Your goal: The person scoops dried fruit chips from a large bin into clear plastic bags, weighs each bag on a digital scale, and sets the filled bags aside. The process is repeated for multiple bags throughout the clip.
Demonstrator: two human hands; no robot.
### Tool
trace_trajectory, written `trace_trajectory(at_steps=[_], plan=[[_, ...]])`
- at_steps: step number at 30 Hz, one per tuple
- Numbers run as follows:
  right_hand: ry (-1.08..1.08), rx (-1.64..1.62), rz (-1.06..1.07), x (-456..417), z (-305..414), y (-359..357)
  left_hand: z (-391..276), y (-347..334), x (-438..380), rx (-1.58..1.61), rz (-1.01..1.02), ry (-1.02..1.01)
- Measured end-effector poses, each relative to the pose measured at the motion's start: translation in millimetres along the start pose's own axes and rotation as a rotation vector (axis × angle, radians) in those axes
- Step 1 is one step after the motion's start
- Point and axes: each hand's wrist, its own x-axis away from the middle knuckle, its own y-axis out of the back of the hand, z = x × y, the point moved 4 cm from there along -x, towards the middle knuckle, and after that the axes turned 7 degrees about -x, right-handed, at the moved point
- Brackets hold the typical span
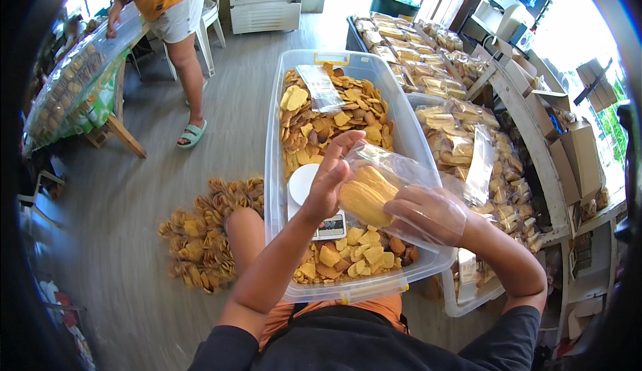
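My left hand [331, 178] stands upright at the closed end of a clear plastic bag [426, 168], fingers apart, its palm beside the bag. From the other side my right hand [424, 210] reaches inside the bag, its fingers on a small stack of yellow, flat biscuit-like slices [368, 195]. Below both hands is a large clear plastic bin [356, 60] with many loose yellow and brown slices [351, 258]. A white digital kitchen scale [302, 183] sits in the bin among the slices, partly hidden by my left forearm.
Filled bags of slices [200, 240] lie on the floor at left. Bins with packed bags [466, 145] stand at right beside wooden shelving [531, 145]. Empty printed bags [321, 87] lie on the slices. A person in sandals [185, 55] stands by a table at far left.
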Motion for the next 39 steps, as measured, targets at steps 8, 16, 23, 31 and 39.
trace_trajectory(at_steps=[8, 16, 23, 31, 39], plan=[[-0.275, 0.180, -0.227, -16.3, -3.6, 25.2, -4.0, 2.7, -9.7, -0.071, 0.005, 0.090], [-0.088, 0.151, -0.479, -36.1, -17.5, 41.5, -4.0, 30.3, -19.3, 0.048, -0.169, -0.013], [-0.346, -0.176, -0.642, -15.7, -73.0, 70.8, -15.0, 69.3, -12.8, 0.039, -0.332, -0.097], [-0.612, 0.066, -0.014, -42.7, -275.4, -177.3, -12.7, 89.2, -18.2, 0.071, -0.486, -0.105], [-0.704, 0.022, 0.311, -65.8, -239.9, -180.5, -7.8, 111.7, -5.3, 0.036, -0.592, -0.117]])
